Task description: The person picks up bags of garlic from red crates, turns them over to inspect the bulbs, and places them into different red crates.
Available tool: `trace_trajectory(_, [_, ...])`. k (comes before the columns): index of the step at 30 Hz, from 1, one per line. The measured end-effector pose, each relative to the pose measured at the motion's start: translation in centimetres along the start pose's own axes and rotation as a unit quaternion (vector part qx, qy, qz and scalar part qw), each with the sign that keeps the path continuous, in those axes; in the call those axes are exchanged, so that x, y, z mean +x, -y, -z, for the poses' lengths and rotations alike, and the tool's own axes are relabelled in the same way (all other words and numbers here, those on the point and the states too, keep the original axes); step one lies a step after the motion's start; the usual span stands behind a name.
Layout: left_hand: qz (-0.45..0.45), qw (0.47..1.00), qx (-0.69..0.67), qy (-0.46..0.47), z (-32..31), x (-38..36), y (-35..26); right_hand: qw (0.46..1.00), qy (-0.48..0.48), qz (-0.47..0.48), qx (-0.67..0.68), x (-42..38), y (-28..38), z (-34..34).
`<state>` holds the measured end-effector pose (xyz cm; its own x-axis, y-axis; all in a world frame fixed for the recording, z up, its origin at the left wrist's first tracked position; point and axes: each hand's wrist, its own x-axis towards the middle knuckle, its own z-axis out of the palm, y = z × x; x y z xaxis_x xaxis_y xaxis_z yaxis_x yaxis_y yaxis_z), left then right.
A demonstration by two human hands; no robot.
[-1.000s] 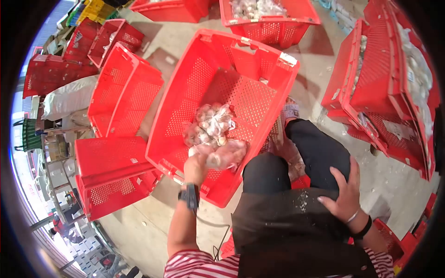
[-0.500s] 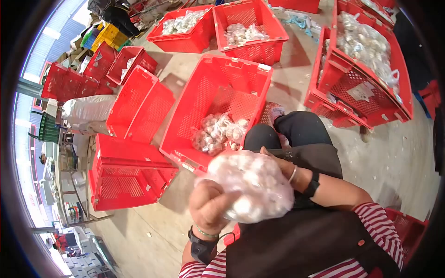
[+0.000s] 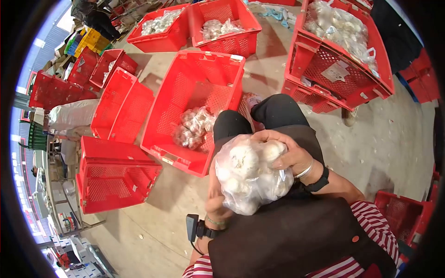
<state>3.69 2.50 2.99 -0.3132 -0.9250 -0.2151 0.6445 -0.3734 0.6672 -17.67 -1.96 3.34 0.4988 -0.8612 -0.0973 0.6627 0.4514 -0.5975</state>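
A clear plastic bag of garlic bulbs (image 3: 250, 173) is held above my lap, over the dark apron (image 3: 287, 241). My right hand (image 3: 292, 155) grips its upper right side, with the thumb pressed on the front and the fingers over the top. Along the bag's left edge, my left hand (image 3: 217, 197) supports it, its fingers partly hidden behind the plastic and slightly blurred. Just beyond my knees stands a red crate (image 3: 160, 118) with bagged garlic (image 3: 192, 127) lying in its near end.
Stacked red crates (image 3: 320, 69) at the right hold a large load of bagged garlic (image 3: 340, 28). Two more crates with garlic (image 3: 227, 41) stand ahead. Other red crates (image 3: 116, 178) are at the left, near a shelf rack (image 3: 60, 199). A person (image 3: 95, 18) stands far left.
The bag has turned and tilted, so large bulbs now face me. My right hand has come round onto its front, and my left hand has moved lower along its side. The view has shifted right.
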Motion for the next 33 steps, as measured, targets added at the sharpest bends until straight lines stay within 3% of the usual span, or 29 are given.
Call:
trace_trajectory(3, [0.057, 0.993, -0.081, 0.068, 0.7, 0.4, -0.1, 1.0, -0.011, 0.008, 0.01, -1.5, 0.6, 0.0])
trace_trajectory(7, [0.111, 0.977, -0.182, 0.018, 0.9, 0.2, 1.4, 0.999, 0.038, 0.022, -0.009, -3.2, 0.2, 0.1])
trace_trajectory(10, [0.114, 0.993, -0.035, 0.016, 0.4, 0.8, 1.4, 0.997, 0.046, 0.019, -0.052, -3.7, 0.4, -0.4])
trace_trajectory(12, [0.096, 0.994, -0.055, -0.004, -1.6, 0.8, 0.8, 0.998, 0.013, 0.016, -0.054, -4.2, 0.4, -0.4])
trace_trajectory(14, [0.081, 0.996, -0.018, 0.012, -1.8, 0.5, 0.8, 0.98, 0.001, -0.017, -0.197, -4.6, 1.1, -0.2])
trace_trajectory(19, [0.04, 0.998, 0.05, -0.013, -2.5, 0.0, 0.8, 0.985, 0.047, 0.032, -0.164, -4.7, 1.3, -0.1])
trace_trajectory(22, [0.008, 0.993, 0.118, -0.007, -2.7, 0.1, 1.0, 0.972, -0.001, -0.012, -0.235, -4.5, 1.3, -0.1])
trace_trajectory(28, [-0.013, 0.993, 0.121, 0.008, -1.6, 1.1, 1.6, 0.986, -0.057, 0.012, -0.158, -3.9, 0.3, 0.3])
trace_trajectory(29, [-0.048, 0.99, 0.13, 0.01, -1.7, 1.4, 1.6, 0.986, -0.057, 0.011, -0.158, -3.7, 0.4, 0.0])
trace_trajectory(31, [-0.081, 0.987, 0.138, 0.01, -1.8, 1.7, 1.6, 0.942, -0.014, 0.125, -0.313, -3.5, 0.3, -0.4])
trace_trajectory(33, [-0.001, 0.993, 0.115, -0.02, -1.9, 1.7, 1.5, 0.92, -0.027, 0.104, -0.378, -3.3, 0.1, -0.3])
